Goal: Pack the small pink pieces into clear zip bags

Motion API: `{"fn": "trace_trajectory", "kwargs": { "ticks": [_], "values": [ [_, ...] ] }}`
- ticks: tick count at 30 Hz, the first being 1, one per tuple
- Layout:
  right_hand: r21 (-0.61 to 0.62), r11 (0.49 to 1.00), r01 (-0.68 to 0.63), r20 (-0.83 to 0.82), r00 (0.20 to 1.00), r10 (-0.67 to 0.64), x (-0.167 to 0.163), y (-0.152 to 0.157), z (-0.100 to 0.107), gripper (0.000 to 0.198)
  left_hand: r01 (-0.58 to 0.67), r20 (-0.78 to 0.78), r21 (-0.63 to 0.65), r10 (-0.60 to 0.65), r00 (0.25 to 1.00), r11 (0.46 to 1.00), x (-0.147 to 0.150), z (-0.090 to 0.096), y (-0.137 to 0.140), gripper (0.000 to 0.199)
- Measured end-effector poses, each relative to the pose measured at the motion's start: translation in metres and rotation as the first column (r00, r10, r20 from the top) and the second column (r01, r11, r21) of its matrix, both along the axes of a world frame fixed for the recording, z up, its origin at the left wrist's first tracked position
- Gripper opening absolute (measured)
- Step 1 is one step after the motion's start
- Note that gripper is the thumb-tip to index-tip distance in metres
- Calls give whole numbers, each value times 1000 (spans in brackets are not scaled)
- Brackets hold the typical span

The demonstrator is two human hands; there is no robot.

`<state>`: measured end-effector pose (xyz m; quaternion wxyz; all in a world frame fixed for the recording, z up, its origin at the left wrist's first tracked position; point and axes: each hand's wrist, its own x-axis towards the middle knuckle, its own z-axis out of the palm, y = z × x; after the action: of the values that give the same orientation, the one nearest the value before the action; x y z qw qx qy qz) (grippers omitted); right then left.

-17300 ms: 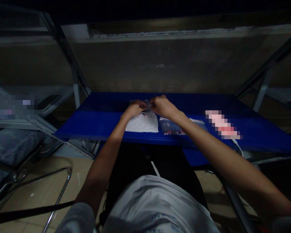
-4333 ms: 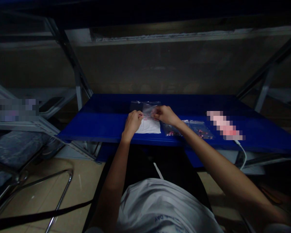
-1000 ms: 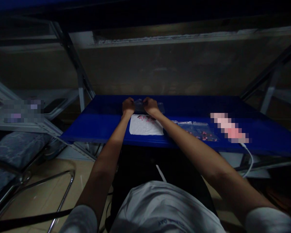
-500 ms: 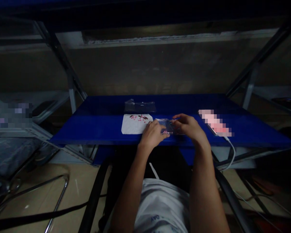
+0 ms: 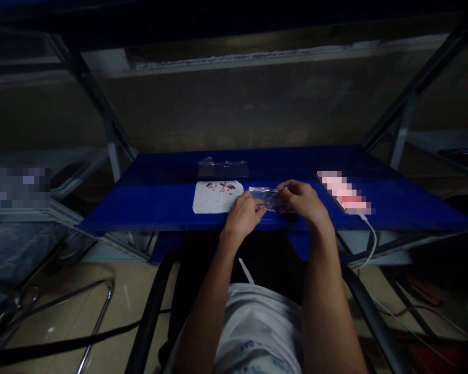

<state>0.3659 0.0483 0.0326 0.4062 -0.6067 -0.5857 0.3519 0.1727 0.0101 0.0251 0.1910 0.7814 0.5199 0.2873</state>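
Observation:
A small clear plastic bag [image 5: 270, 198] lies at the near part of the blue table, between my two hands. My left hand [image 5: 245, 212] grips its left end, thumb and fingers closed around small pink pieces [image 5: 260, 206] there. At the bag's right end, my right hand [image 5: 303, 198] pinches the plastic with bent fingers, and its palm hides part of the bag. Just left of my left hand, a white sheet [image 5: 210, 203] carries several small pink pieces [image 5: 223, 190] and a few dark strips [image 5: 230, 186].
Behind the sheet lies another clear plastic bag [image 5: 223, 169], flat on the blue table [image 5: 140, 200]. To the right is a phone [image 5: 345, 192] with a white cable [image 5: 370, 228] hanging over the front edge. Metal frame posts [image 5: 115, 156] stand at the sides.
My left thumb and fingers have closed over the pink pieces, which lay more exposed in the bag before. My right hand stays at the bag's right end. The view has shifted slightly.

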Motion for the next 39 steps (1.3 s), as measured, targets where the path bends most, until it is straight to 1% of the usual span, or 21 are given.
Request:
{"fn": "trace_trajectory", "kwargs": {
  "ticks": [5, 10, 14, 17, 19, 22, 25, 27, 29, 32, 34, 37, 39],
  "values": [
    [-14, 999, -35, -30, 999, 35, -4, 2, 0, 19, 16, 4, -8, -16, 1000, 1000, 0, 1, -1, 28],
    [-11, 999, -32, -61, 998, 31, -6, 5, -4, 22, 9, 4, -4, -9, 1000, 1000, 1, 0, -1, 29],
    [4, 1000, -7, -88, 996, 8, -6, 7, -4, 31, 6, 26, -14, -5, 1000, 1000, 0, 1, -1, 26],
    [21, 999, 29, -59, 998, -28, -6, 7, -3, 34, -62, 43, 14, 61, 997, 998, 0, 3, -2, 26],
    [18, 999, 49, -47, 998, -48, -8, 5, 0, 34, -128, 72, 63, 124, 990, 990, 0, 5, -2, 27],
    [-39, 998, 50, -106, 993, -54, -16, 2, 7, 37, -178, 126, 138, 161, 979, 974, -2, 7, -1, 28],
    [-108, 993, -37, -302, 953, 2, -32, -2, 11, 44, -185, 182, 212, 147, 972, 960, -5, 8, 0, 28],
    [-89, 991, -101, -452, 891, 51, -43, -3, 10, 45, -183, 210, 261, 129, 969, 948, -7, 9, 0, 27],
    [-36, 991, -131, -553, 828, 90, -50, -3, 8, 50, -174, 230, 288, 108, 967, 942, -10, 10, 1, 25],
    [30, 988, -154, -601, 787, 141, -54, -1, 3, 56, -166, 317, 249, 82, 945, 954, -17, 12, 1, 23],
    [55, 984, -170, -600, 782, 169, -54, 0, 3, 50, -195, 407, 197, 100, 908, 961, -24, 13, 2, 25],
    [69, 973, -220, -602, 769, 216, -53, -3, 7, 38, -290, 503, 171, 170, 848, 942, -34, 14, 3, 37],
    [61, 959, -277, -599, 758, 258, -54, -7, 11, 35, -322, 532, 181, 183, 827, 929, -38, 13, 4, 48]
  ]
}}
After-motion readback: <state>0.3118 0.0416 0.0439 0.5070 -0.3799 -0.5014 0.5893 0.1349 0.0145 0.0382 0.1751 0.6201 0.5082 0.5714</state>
